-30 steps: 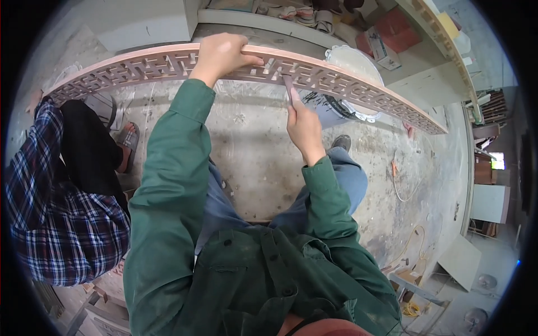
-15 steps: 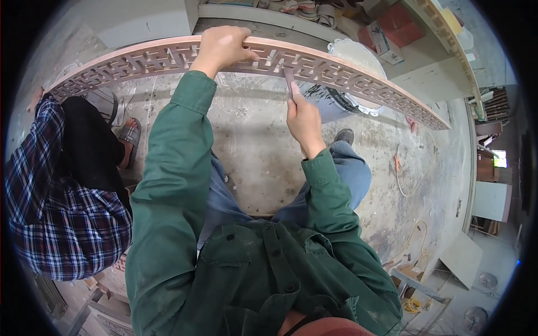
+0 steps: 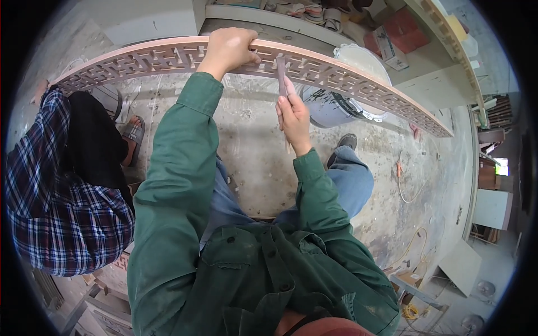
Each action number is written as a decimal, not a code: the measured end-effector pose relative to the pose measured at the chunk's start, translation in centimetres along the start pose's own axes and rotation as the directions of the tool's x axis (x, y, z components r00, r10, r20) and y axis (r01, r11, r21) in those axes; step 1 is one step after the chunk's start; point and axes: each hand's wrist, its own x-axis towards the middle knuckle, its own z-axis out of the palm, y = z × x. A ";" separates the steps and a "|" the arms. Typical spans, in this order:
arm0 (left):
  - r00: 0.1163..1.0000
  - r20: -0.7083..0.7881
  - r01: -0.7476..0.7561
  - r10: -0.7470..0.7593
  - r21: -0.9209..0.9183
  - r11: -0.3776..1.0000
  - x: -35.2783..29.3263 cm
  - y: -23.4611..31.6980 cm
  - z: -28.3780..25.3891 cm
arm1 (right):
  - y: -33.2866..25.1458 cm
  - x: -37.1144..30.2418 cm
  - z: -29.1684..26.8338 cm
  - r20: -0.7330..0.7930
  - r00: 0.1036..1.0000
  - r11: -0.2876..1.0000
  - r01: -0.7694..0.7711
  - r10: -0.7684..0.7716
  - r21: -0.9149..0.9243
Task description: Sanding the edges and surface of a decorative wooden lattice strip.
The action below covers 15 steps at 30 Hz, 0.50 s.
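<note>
A long, narrow wooden fretwork panel (image 3: 305, 66), cut with an angular lattice pattern, stretches across the far side in front of me. My left hand (image 3: 228, 49) is closed over its upper edge, left of the panel's middle. In my right hand (image 3: 295, 122) is a thin, flat brownish-purple sanding stick (image 3: 281, 71), held nearly upright. Its tip reaches the lattice just right of my left hand; whether it sits in an opening I cannot tell. The stick's lower end shows below my fingers.
At the left a person in a plaid shirt (image 3: 73, 224) sits close, a hand (image 3: 41, 92) at the panel's left end. A large pale bucket (image 3: 325, 109) stands beneath the panel. An orange-handled cord (image 3: 400, 171) lies on the stained floor at right. Shoes (image 3: 332, 21) fill a far shelf.
My right hand has shifted left, and the sanding stick has swung from leaning left to nearly upright. My left hand keeps its grip on the panel. The whole view has moved slightly.
</note>
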 end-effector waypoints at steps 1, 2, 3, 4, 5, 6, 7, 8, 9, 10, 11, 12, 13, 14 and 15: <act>1.000 -0.002 0.005 -0.005 0.001 1.000 0.1 -0.1 0.0 | 0.6 -0.1 -0.1 0.000 0.999 0.998 -0.043 0.044 0.048; 1.000 -0.010 -0.002 0.002 -0.006 1.000 0.0 -0.2 0.0 | 0.8 -0.3 0.3 0.003 0.999 0.998 -0.046 0.046 0.048; 1.000 -0.018 -0.009 0.009 -0.014 1.000 0.1 -0.3 0.1 | 0.9 -0.5 0.7 0.012 0.995 0.988 -0.103 0.102 0.116; 1.000 -0.017 -0.009 0.008 -0.015 1.000 0.1 -0.3 0.1 | 1.0 -0.5 1.0 0.023 0.987 0.970 -0.159 0.157 0.181; 1.000 -0.001 0.004 -0.004 -0.002 1.000 0.0 -0.3 0.1 | 1.0 -0.5 1.4 0.033 0.989 0.968 -0.151 0.147 0.201; 1.000 0.015 0.016 -0.016 0.010 1.000 -0.1 -0.3 0.1 | 0.8 -0.5 1.5 0.034 0.988 0.967 -0.154 0.150 0.202; 1.000 0.018 0.017 -0.017 0.011 1.000 0.0 -0.3 0.1 | 0.6 -0.5 1.4 0.054 0.978 0.932 -0.207 0.200 0.296; 1.000 0.015 0.025 -0.025 0.017 1.000 0.0 -0.2 0.1 | 0.1 -0.5 1.4 0.079 0.966 0.886 -0.259 0.248 0.385; 0.999 0.013 0.033 -0.033 0.023 0.999 0.0 -0.2 0.0 | -0.2 -0.3 1.3 0.080 0.965 0.885 -0.261 0.250 0.386; 0.999 0.015 0.035 -0.035 0.023 0.999 -0.1 -0.2 -0.1 | -0.4 0.0 1.2 0.134 0.952 0.778 -0.303 0.276 0.551; 1.000 0.007 0.029 -0.030 0.027 0.999 -0.1 -0.2 -0.1 | -0.5 0.3 1.0 0.188 0.939 0.640 -0.335 0.288 0.691; 1.000 0.000 0.025 -0.025 0.032 0.999 -0.1 -0.3 -0.2 | -0.2 0.7 0.9 0.210 0.934 0.634 -0.352 0.290 0.689; 1.000 0.000 0.025 -0.025 0.033 0.999 -0.1 -0.2 -0.1 | -0.1 0.8 0.8 0.210 0.934 0.634 -0.352 0.290 0.689; 1.000 -0.002 0.025 -0.025 0.027 0.999 -0.1 -0.1 -0.1 | 0.0 0.9 0.8 0.222 0.927 0.590 -0.364 0.301 0.721; 1.000 -0.004 0.026 -0.025 0.021 0.999 0.0 0.0 -0.1 | 0.1 1.0 0.8 0.235 0.921 0.545 -0.375 0.310 0.750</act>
